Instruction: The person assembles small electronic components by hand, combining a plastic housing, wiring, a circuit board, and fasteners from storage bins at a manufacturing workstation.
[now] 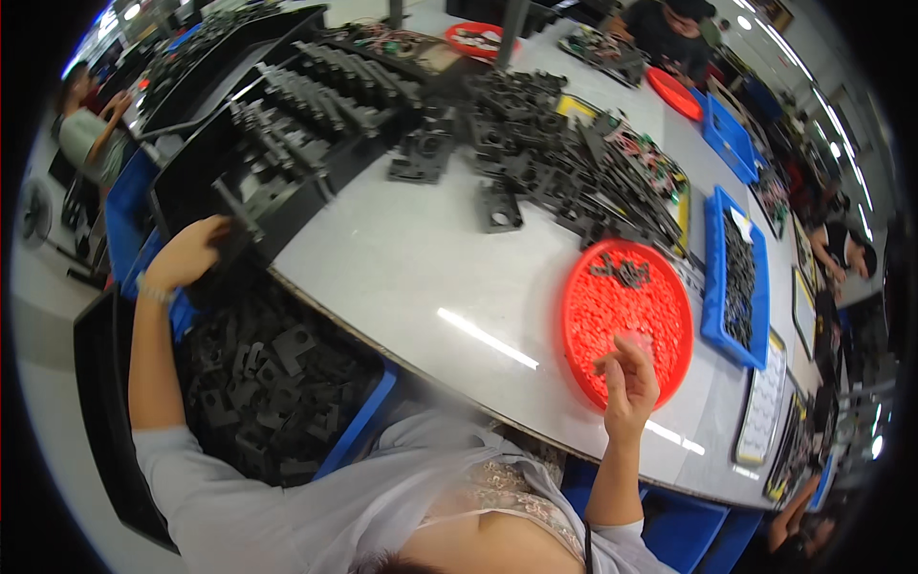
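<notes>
Right hand over the red pieces, left hand at the dark parts

Taken from the middle of the view, the right hand (629,390) is at 4 o'clock, above the near side of a round red tray (568,330) filled with small red pieces (612,308). Its fingers are bent toward the thumb; whether they pinch a piece, I cannot tell. A dark fitting (622,272) lies on the pieces at the tray's far side.

The left hand (186,253) is at 9 o'clock, beside a black tray (308,207) with rows of dark parts (320,124). Its fingertips blur into the dark background, so its grip cannot be told either. A bin of loose dark pieces (263,383) lies at 8 o'clock.

The red pieces look light and stiff, perhaps slippery; they probably suit a 2-finger pinch, 1 at a time. The dark parts look rigid and light, with thin arms that might snap, so their blockier bodies seem the safer hold.
</notes>
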The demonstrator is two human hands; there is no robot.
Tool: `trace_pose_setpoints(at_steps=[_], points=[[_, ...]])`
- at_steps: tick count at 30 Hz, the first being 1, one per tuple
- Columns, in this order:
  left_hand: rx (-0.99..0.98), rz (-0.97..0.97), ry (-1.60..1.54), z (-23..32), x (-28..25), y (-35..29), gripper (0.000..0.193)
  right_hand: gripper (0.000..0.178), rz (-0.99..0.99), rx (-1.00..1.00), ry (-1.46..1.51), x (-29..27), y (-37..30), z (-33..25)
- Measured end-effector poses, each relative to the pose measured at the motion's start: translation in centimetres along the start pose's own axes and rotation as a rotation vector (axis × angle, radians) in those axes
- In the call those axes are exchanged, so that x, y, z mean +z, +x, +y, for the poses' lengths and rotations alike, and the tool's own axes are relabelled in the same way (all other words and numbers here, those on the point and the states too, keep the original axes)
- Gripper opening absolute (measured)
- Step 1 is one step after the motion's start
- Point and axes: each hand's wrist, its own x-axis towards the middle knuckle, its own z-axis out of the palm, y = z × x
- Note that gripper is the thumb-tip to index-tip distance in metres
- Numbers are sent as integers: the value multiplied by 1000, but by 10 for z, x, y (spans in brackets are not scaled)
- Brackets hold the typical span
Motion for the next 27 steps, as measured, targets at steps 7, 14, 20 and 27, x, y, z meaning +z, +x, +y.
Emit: trace_pose_setpoints(at_steps=[7, 14, 20, 27], points=[[548, 327, -93, 198, 69, -20, 20, 20, 93, 59, -150, -50, 10, 9], [412, 450, 283, 182, 149, 137, 57, 20, 1, -28, -443, -88, 85, 2], [314, 383, 252, 184, 177, 146, 53, 25, -51, -95, -616, -80, 193, 32], [525, 333, 196, 208, 193, 70, 44, 41, -65, -126, -849, 19, 301, 58]])
